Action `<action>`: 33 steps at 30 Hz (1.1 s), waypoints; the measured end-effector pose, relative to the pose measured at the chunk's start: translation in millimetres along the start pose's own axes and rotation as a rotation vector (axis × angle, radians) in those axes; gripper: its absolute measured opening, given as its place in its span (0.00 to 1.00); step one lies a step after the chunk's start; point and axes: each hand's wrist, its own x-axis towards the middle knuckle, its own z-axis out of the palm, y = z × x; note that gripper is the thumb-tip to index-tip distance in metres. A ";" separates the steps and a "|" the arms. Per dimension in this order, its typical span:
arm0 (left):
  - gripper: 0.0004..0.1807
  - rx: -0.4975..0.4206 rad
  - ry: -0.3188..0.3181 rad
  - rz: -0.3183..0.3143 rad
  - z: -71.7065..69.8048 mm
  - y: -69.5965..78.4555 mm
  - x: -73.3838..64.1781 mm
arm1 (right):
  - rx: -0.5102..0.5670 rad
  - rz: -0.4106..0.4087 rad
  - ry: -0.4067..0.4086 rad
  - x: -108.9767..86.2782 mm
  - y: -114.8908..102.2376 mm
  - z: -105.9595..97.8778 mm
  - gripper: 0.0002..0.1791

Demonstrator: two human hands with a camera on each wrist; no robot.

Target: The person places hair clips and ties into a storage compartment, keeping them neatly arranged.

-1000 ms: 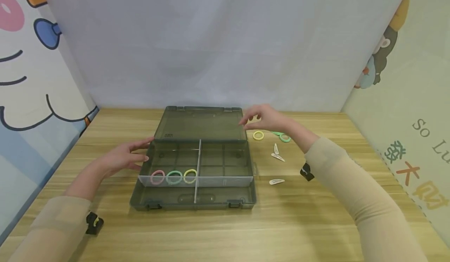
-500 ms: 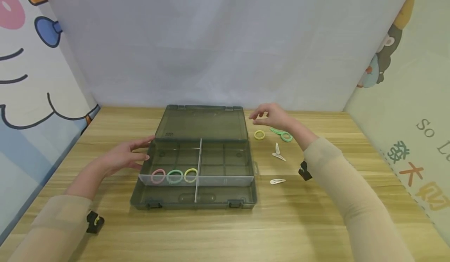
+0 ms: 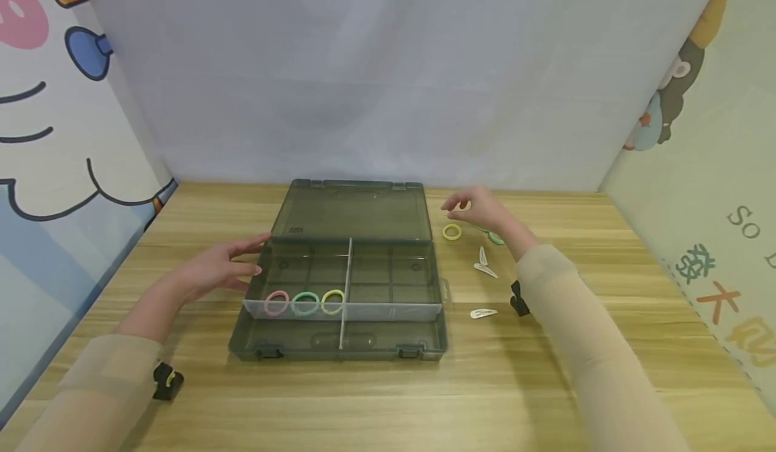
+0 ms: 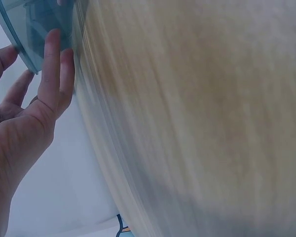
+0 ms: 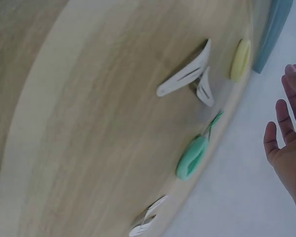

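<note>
A translucent grey-green divider box (image 3: 336, 356) lies with its lid (image 3: 351, 209) laid back. Inside, a pink hair tie (image 3: 276, 292), a green hair tie (image 3: 305, 294) and a yellow one stand in a row along the divider in the left part. My left hand (image 3: 209, 270) touches the box's left side with extended fingers, also seen against the wall in the left wrist view. My right hand (image 3: 479, 208) hovers, fingers loosely bent and holding nothing, just above a yellow hair tie (image 3: 451, 239) on the table. It partly covers another green hair tie (image 3: 496, 239).
Right of the box lie white snap hair clips: two close together, one a hair clip (image 3: 486, 271), and a nearer hair clip (image 3: 483, 314). A thin green piece (image 5: 216, 118) lies beside the green tie. A pale curtain (image 3: 376, 81) closes the table's back.
My right hand has moved right, away from the lid's edge, and a little lower, toward the yellow hair tie. The left hand stays at the box. The head view has shifted slightly.
</note>
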 end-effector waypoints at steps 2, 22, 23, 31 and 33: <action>0.40 -0.002 0.000 0.000 0.1 -0.2 -0.2 | -0.004 0.025 0.002 0.0 3.8 2.5 0.10; 0.40 0.002 0.005 -0.010 2.0 2.4 -1.1 | -0.023 0.212 -0.036 -3.7 14.7 21.6 0.06; 0.40 0.003 0.004 -0.011 2.1 2.7 -1.3 | -0.024 0.209 -0.035 -3.4 15.7 22.8 0.05; 0.40 0.005 0.005 -0.010 1.9 3.1 -1.7 | -0.051 0.178 -0.024 -1.4 20.0 26.5 0.04; 0.40 0.005 0.007 -0.012 1.3 2.4 -1.7 | -0.056 0.185 -0.031 -0.2 18.5 26.4 0.04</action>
